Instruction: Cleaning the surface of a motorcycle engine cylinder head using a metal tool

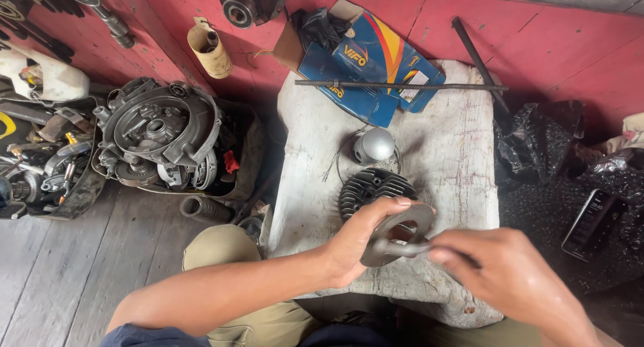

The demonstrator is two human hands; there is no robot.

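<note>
My left hand (pixel 359 239) grips a flat grey metal gasket ring (pixel 400 233) by its left edge, holding it tilted above the near end of a worn wooden block (pixel 315 186). My right hand (pixel 496 273) comes in from the right with fingers pinched against the ring's lower right edge; whether it holds a small tool is unclear. Just behind the ring sits a black finned cylinder head (pixel 369 188), partly hidden by my left hand. A silver piston (pixel 373 145) with thin wire rings stands further back on the block.
A blue cardboard box (pixel 369 62) and a long thin metal rod (pixel 402 86) lie at the block's far end. An engine crankcase (pixel 157 135) and loose parts sit on the floor at left. Black plastic bags (pixel 537 145) and a phone (pixel 590 223) lie at right.
</note>
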